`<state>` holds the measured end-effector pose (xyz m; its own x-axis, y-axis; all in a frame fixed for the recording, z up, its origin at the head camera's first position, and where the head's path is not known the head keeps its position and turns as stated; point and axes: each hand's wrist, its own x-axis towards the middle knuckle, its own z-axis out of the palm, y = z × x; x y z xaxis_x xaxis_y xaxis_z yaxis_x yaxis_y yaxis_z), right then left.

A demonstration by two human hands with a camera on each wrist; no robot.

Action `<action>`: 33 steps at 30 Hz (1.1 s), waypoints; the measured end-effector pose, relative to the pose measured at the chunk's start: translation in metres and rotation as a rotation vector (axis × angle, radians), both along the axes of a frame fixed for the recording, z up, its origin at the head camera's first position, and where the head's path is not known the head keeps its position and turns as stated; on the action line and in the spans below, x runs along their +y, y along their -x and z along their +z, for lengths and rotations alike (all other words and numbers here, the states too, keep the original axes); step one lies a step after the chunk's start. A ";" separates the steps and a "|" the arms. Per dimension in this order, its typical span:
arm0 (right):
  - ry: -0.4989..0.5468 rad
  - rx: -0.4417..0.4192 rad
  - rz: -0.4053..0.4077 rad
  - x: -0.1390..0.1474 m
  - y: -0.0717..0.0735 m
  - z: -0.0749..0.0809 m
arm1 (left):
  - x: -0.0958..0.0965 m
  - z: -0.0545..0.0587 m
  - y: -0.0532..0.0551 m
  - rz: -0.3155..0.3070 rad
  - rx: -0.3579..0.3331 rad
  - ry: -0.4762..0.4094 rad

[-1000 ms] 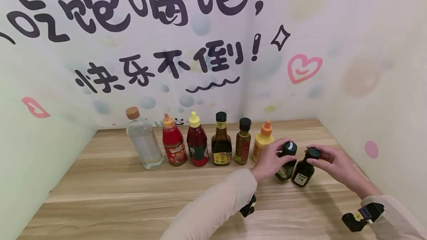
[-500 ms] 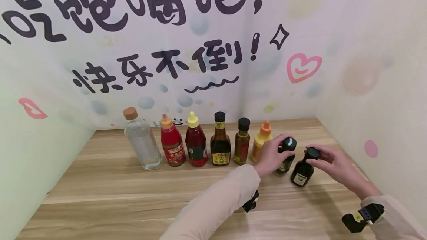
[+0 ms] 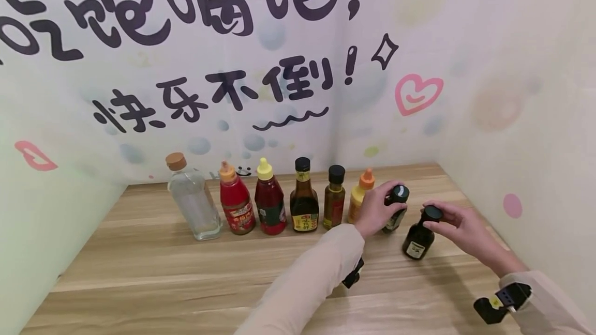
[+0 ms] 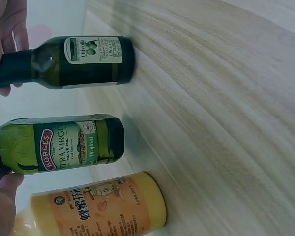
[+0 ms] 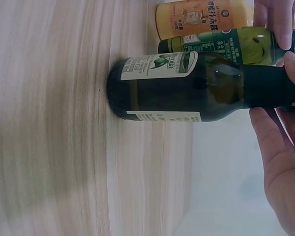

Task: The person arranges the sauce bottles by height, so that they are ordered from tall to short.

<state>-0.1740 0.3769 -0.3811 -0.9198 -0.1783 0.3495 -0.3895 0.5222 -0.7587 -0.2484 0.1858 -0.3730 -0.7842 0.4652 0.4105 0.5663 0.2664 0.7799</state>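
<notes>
My left hand (image 3: 374, 212) grips a green olive oil bottle (image 4: 64, 145) by its dark cap, thumb in front and fingers behind. That bottle stands upright at the right end of the row, beside a yellow squeeze bottle (image 3: 357, 201) with an orange nozzle, which my hand partly covers. Nearer to me and further right, a darker olive oil bottle (image 3: 417, 240) tilts slightly. My right hand (image 3: 462, 227) holds it by the neck and black cap. In the right wrist view, its white label (image 5: 157, 66) shows green olives.
Left along the row stand a slim black-capped bottle (image 3: 334, 203), a soy sauce bottle (image 3: 304, 206), a dark red squeeze bottle (image 3: 270, 206), a red ketchup bottle (image 3: 236, 206) and a clear corked bottle (image 3: 193, 206). Printed fabric walls (image 3: 396, 133) enclose the wooden table (image 3: 163, 273).
My left hand has carried its olive oil bottle back towards the wall, widening the gap to the darker bottle. My right hand keeps its hold in place. The head view has shifted slightly.
</notes>
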 end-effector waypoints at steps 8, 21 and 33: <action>0.042 0.015 0.029 0.001 -0.002 0.001 | 0.007 -0.004 0.004 0.012 -0.004 0.006; -0.004 -0.029 -0.023 -0.002 -0.002 0.001 | 0.013 -0.012 0.010 0.040 -0.026 -0.028; -0.031 -0.043 -0.039 -0.002 -0.003 0.002 | 0.015 -0.014 0.012 0.080 -0.094 -0.033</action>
<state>-0.1714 0.3747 -0.3793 -0.9404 -0.1519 0.3042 -0.3355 0.5596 -0.7578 -0.2604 0.2011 -0.3869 -0.8541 0.3869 0.3477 0.4684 0.2813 0.8376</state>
